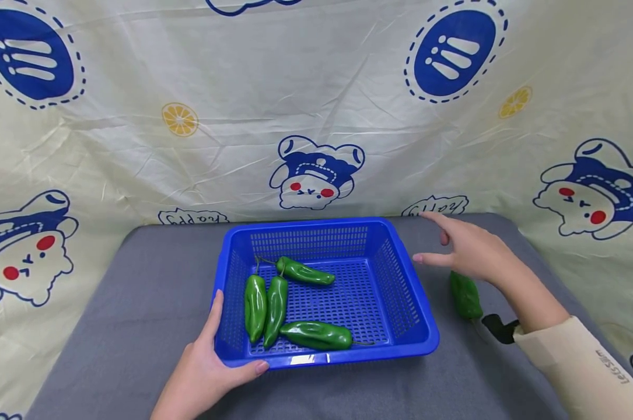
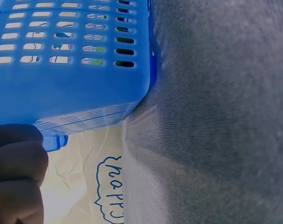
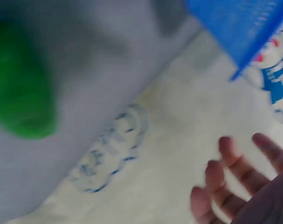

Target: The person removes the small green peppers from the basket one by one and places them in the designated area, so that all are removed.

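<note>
A blue plastic basket (image 1: 327,353) with slotted walls sits in the middle of the grey surface. Several glossy green peppers (image 1: 316,335) lie inside, mostly on its left side. At the near left corner my left hand (image 1: 203,364) grips the rim, thumb along the front edge; curled fingers (image 2: 17,168) show beside the basket wall in the left wrist view. My right hand (image 1: 474,248) is in the air just right of the basket, fingers spread and holding nothing. Another green pepper (image 1: 465,296) lies on the surface below the right wrist, partly hidden by it.
A grey cloth-covered table (image 1: 153,297) spreads beneath the basket. Behind it hangs a pale curtain (image 1: 232,169) printed with cartoon bears and orange slices. A black strap piece (image 1: 500,328) shows at the right wrist.
</note>
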### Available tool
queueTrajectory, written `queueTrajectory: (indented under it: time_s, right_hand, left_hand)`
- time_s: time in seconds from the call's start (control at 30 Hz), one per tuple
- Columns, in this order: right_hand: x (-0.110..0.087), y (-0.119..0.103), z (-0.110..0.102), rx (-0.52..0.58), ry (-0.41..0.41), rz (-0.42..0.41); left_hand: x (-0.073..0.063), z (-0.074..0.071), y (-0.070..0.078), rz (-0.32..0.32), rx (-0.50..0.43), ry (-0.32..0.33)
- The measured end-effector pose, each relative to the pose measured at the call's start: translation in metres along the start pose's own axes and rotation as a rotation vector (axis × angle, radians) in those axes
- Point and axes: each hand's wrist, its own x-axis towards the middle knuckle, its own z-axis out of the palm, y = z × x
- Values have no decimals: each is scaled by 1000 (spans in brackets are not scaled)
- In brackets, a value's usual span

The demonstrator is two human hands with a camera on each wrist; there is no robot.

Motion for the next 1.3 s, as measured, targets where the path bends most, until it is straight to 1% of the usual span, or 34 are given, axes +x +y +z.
queueTrajectory:
  time_s: [0.07, 0.2, 0.3, 0.37, 0.43, 0.5, 0.63, 0.7, 0.8, 0.9, 1.0, 1.1, 1.2, 1.3]
  right_hand:
    - [7, -19, -6, 48, 7, -55]
    - [22, -55, -8, 180, -26, -181]
    - [33, -77, 0, 290, -82, -288]
    - [39, -89, 6, 346, -126, -343]
    - [44, -100, 10, 383, -172, -380]
    - [48, -108, 13, 398, -209, -399]
    - [55, -123, 13, 421, -247, -423]
    - [59, -130, 16, 453, -257, -432]
    - [67, -140, 27, 492, -281, -430]
    - [73, -150, 45, 503, -328, -420]
    - [78, -158, 63, 481, -375, -412]
    - [81, -163, 77, 429, -395, -396]
    - [85, -164, 87, 381, -401, -379]
    - [88, -163, 91, 361, -404, -372]
  left_hand:
    - [1, -1, 0, -7, 7, -3]
    - [1, 0, 0, -7, 22, 1]
    - [1, 0, 0, -4, 27, 5]
    - [1, 0, 1, -4, 31, 6]
    - [1, 0, 2, -11, 35, 4]
    - [1, 0, 3, -16, 38, 1]
    - [1, -1, 3, -24, 37, -5]
    - [1, -2, 3, -26, 34, -6]
    - [1, -2, 2, -33, 30, -12]
    - [2, -2, 2, -40, 28, -17]
    - [2, -1, 1, -36, 27, -11]
    - [2, 0, -1, -22, 24, 4]
    - [2, 0, -1, -20, 18, 6]
    - [2, 0, 0, -24, 21, 6]
